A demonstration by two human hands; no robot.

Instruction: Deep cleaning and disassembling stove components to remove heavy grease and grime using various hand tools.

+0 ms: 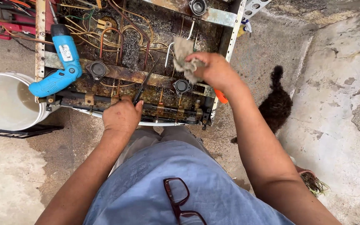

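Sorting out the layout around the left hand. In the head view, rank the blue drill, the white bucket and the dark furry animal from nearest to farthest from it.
1. Blue drill, up and left of the left hand, on the rusty stove.
2. White bucket, far left on the floor.
3. Dark furry animal, far right.

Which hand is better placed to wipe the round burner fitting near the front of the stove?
Probably the right hand: it already holds the rag just above that burner fitting. The left hand grips a thin dark tool further left.

One blue drill (pixel 61 62), one white bucket (pixel 5 102), one rag (pixel 185 56), one pair of glasses (pixel 182 202), three burner valves (pixel 98 69).
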